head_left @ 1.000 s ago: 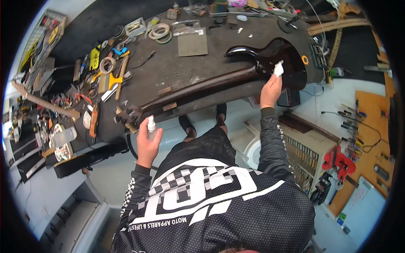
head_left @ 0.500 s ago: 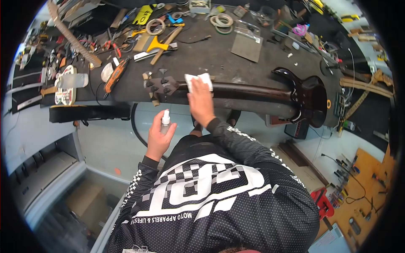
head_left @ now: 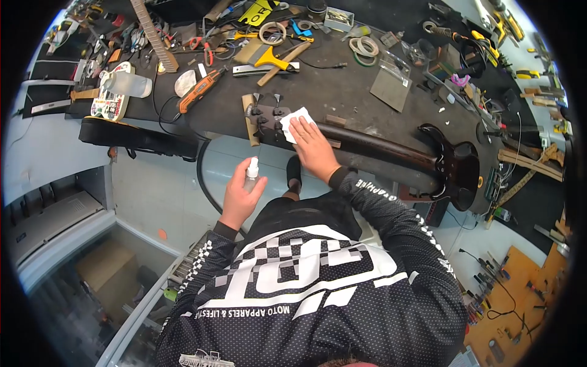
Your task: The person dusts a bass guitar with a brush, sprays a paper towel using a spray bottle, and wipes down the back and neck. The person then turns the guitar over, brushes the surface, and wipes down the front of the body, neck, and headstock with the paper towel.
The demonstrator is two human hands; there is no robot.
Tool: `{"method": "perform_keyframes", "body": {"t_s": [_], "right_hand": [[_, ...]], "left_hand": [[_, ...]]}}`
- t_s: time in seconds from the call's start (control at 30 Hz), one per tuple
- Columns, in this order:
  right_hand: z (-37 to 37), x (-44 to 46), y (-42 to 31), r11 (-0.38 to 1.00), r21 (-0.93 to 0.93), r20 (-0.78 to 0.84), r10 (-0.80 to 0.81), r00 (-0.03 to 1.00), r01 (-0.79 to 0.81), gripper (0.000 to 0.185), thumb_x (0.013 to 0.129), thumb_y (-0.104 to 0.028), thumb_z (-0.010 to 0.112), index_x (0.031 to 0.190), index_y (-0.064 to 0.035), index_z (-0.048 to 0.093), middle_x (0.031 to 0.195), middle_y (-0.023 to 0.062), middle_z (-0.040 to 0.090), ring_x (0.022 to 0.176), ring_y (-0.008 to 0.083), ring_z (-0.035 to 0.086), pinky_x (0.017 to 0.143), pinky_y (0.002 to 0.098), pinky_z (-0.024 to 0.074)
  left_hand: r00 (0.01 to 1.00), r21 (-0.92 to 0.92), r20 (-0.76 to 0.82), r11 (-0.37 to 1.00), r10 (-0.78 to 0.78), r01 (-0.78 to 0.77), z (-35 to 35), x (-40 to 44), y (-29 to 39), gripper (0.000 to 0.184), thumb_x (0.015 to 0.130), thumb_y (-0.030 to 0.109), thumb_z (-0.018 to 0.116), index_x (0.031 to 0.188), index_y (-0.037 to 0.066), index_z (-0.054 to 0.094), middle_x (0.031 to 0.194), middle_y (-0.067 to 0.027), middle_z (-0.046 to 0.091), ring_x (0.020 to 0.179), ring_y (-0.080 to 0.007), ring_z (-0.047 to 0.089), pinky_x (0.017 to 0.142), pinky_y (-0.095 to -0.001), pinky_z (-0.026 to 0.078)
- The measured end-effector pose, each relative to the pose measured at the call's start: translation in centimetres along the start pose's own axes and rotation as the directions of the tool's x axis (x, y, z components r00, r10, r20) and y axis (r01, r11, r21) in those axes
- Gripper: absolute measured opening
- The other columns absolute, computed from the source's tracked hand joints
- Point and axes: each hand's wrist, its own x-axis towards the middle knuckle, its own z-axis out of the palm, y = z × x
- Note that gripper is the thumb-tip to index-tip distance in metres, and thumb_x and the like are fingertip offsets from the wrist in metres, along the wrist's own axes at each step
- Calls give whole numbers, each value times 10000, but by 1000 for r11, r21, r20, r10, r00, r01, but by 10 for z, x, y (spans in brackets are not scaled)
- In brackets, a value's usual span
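Note:
A dark guitar [head_left: 379, 145] lies along the bench's near edge, its back facing up and its body on the right. Its headstock [head_left: 269, 120] carries several black tuners on the left. My right hand [head_left: 319, 153] presses a folded white cloth [head_left: 286, 129] onto the guitar where the neck meets the headstock, its fingers laid over the cloth. In front of the bench, my left hand [head_left: 240, 199] is wrapped around a small clear spray bottle [head_left: 252, 168] with a white top, held upright and apart from the guitar.
A wooden strip [head_left: 249, 119] sits at the headstock's end. Farther back lie an orange rotary tool [head_left: 200, 92], a yellow-handled brush [head_left: 269, 59], tape rolls [head_left: 272, 33] and a grey sheet [head_left: 391, 87]. A clear bottle [head_left: 129, 84] is at left; a black case [head_left: 137, 137] juts below.
My right hand has slid the cloth left along the neck to the headstock. My left hand still holds the spray bottle. The camera view has shifted and turned.

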Motion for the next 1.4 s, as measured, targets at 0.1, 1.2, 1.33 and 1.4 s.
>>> {"method": "perform_keyframes", "body": {"t_s": [0.1,1.2,1.33,1.4], "right_hand": [[17,-1,-29,984,144,-49,111,993,-103,578,1137,-158,677,1681,12,581,1816,166,532,1729,399,422,1421,544,355],[-165,-346,-3,-84,988,102,986,-134,133,404,1225,-319,616,1504,-31,668,1339,98,800,1183,240,793,1100,445,634],[-221,-412,25,346,934,-354,851,-387,-94,319,1220,-259,622,1388,-18,747,1273,68,812,1105,177,770,983,391,603],[-254,-411,42,339,685,-614,745,-261,-645,368,1236,-200,576,1458,58,715,1349,156,801,1188,241,759,1027,392,579]], "left_hand": [[1000,-25,4,1000,-1,1,0,2,0,563,1065,113,847,1576,35,622,1133,-90,759,1015,-220,738,927,-376,589],[860,258,300,833,412,-489,195,322,60,562,1056,340,867,1461,24,640,1289,-247,750,1217,-455,624,1084,-551,513],[882,269,139,840,450,-471,251,385,40,488,1036,314,894,1408,65,700,1257,-204,781,1226,-434,645,1086,-536,521],[855,280,16,819,518,-502,263,398,32,438,1018,254,920,1345,26,735,1221,-192,784,1179,-382,700,1079,-494,540]]}}
